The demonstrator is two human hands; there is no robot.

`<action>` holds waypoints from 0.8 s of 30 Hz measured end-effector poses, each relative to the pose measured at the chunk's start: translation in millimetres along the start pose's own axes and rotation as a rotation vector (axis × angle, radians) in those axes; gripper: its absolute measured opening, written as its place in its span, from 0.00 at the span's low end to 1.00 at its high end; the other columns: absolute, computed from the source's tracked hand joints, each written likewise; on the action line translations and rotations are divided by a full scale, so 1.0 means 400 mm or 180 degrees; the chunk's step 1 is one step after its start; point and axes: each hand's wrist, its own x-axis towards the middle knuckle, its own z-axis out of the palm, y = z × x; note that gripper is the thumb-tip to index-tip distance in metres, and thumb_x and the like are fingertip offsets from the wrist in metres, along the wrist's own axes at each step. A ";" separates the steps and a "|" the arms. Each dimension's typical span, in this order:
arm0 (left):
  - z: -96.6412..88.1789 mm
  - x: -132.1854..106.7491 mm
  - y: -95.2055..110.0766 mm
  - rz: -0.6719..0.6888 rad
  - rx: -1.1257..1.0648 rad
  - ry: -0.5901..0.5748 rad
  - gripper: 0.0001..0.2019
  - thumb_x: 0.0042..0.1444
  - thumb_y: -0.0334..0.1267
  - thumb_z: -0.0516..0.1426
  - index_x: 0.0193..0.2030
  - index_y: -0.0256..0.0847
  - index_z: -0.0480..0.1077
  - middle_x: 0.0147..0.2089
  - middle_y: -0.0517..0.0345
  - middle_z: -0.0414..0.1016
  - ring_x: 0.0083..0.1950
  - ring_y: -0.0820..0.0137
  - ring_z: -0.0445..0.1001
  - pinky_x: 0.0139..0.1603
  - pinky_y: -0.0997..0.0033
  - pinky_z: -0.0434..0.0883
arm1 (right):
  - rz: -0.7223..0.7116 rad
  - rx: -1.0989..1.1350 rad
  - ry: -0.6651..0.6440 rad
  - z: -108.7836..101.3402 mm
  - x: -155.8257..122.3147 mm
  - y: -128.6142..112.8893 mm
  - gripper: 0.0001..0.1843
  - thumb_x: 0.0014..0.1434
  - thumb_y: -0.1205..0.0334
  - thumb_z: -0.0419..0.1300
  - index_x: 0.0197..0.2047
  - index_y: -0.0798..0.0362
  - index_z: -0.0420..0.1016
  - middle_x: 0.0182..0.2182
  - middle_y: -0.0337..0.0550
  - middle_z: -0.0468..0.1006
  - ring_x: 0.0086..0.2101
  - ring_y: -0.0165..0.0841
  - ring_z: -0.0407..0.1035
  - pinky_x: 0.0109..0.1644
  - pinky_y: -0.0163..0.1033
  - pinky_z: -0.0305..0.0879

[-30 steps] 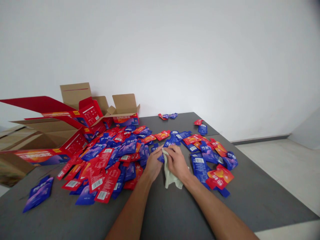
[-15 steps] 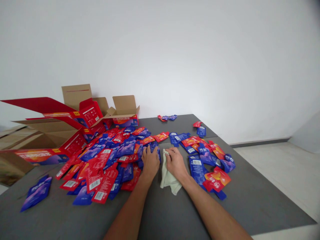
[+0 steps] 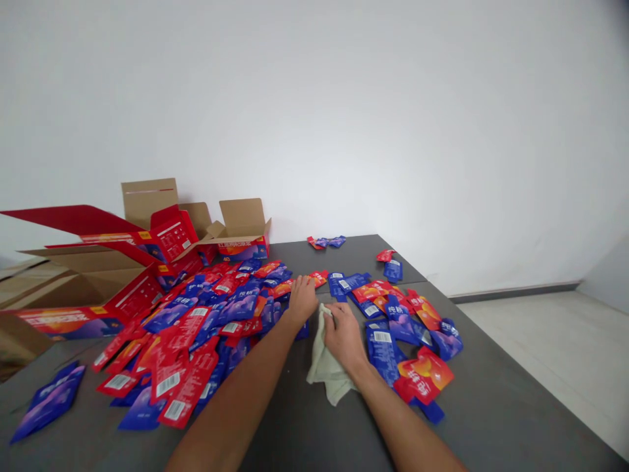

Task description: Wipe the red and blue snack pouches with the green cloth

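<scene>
My right hand (image 3: 343,335) is closed on a pale green cloth (image 3: 322,367), which hangs in folds on the dark tabletop. My left hand (image 3: 303,299) is over the right edge of a big heap of red and blue pouches (image 3: 196,321). Its fingers point forward and down, close to a red and orange pouch (image 3: 320,278); nothing shows held in them, though the fingertips are partly hidden. Right of the cloth lies a smaller scatter of pouches, among them a blue pouch with a white label (image 3: 381,347) and a red and orange one (image 3: 425,375).
Several opened red cartons stand at the left, one (image 3: 240,249) at the back and a larger one (image 3: 73,318) nearer. A few pouches (image 3: 330,242) lie at the table's far edge. Alone at front left is a blue pouch (image 3: 49,401). A white wall (image 3: 393,131) rises behind.
My left hand has moved forward and slightly right over the pouches, its fingers less spread. My right hand keeps the cloth in nearly the same place. The view has shifted slightly.
</scene>
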 end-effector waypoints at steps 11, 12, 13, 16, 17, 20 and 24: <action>0.050 0.067 -0.002 -0.0493 -0.0731 -0.0091 0.13 0.55 0.26 0.53 0.45 0.37 0.74 0.48 0.38 0.77 0.57 0.54 0.72 0.62 0.53 0.59 | 0.0006 0.0122 0.0039 -0.010 0.004 -0.014 0.15 0.63 0.68 0.53 0.45 0.53 0.79 0.41 0.50 0.75 0.43 0.39 0.71 0.52 0.45 0.69; 0.041 0.066 -0.004 -0.0538 -0.0886 -0.0045 0.12 0.55 0.26 0.53 0.42 0.37 0.74 0.46 0.39 0.78 0.55 0.54 0.73 0.60 0.54 0.61 | 0.0011 0.0123 0.0075 -0.012 0.005 -0.012 0.15 0.63 0.68 0.53 0.46 0.52 0.79 0.41 0.50 0.75 0.44 0.39 0.71 0.53 0.45 0.69; 0.031 0.062 -0.007 -0.0585 -0.1054 0.0017 0.11 0.55 0.26 0.53 0.40 0.37 0.74 0.44 0.39 0.78 0.53 0.55 0.74 0.58 0.55 0.62 | 0.0011 0.0121 0.0118 -0.013 0.005 -0.010 0.15 0.63 0.68 0.53 0.46 0.52 0.79 0.42 0.50 0.75 0.44 0.40 0.71 0.53 0.45 0.69; -0.002 0.029 -0.019 -0.0724 -0.1644 0.0253 0.09 0.55 0.29 0.52 0.36 0.37 0.74 0.40 0.42 0.78 0.47 0.57 0.76 0.51 0.60 0.67 | -0.0009 0.0104 0.0263 -0.019 0.009 -0.004 0.15 0.63 0.68 0.53 0.47 0.52 0.79 0.42 0.50 0.75 0.44 0.40 0.71 0.54 0.46 0.68; -0.012 0.008 -0.023 -0.0767 -0.1868 0.0322 0.08 0.55 0.31 0.52 0.35 0.37 0.74 0.39 0.44 0.78 0.44 0.59 0.76 0.48 0.62 0.68 | -0.0020 0.0097 0.0305 -0.022 0.010 -0.004 0.15 0.63 0.68 0.53 0.47 0.52 0.79 0.42 0.50 0.75 0.44 0.40 0.71 0.53 0.46 0.69; -0.038 -0.079 -0.029 -0.0895 -0.2586 0.0343 0.10 0.55 0.39 0.55 0.36 0.36 0.74 0.33 0.51 0.77 0.33 0.65 0.76 0.36 0.67 0.71 | -0.0036 0.0087 0.0365 -0.027 0.011 -0.010 0.14 0.63 0.67 0.54 0.48 0.52 0.78 0.43 0.50 0.75 0.44 0.40 0.71 0.53 0.46 0.69; -0.071 -0.204 -0.022 -0.1059 -0.3776 0.0092 0.15 0.50 0.41 0.59 0.43 0.36 0.74 0.36 0.51 0.78 0.32 0.66 0.76 0.33 0.67 0.73 | -0.0168 0.0140 0.0268 -0.021 0.003 -0.028 0.15 0.64 0.66 0.53 0.50 0.51 0.77 0.46 0.50 0.74 0.47 0.40 0.70 0.55 0.46 0.67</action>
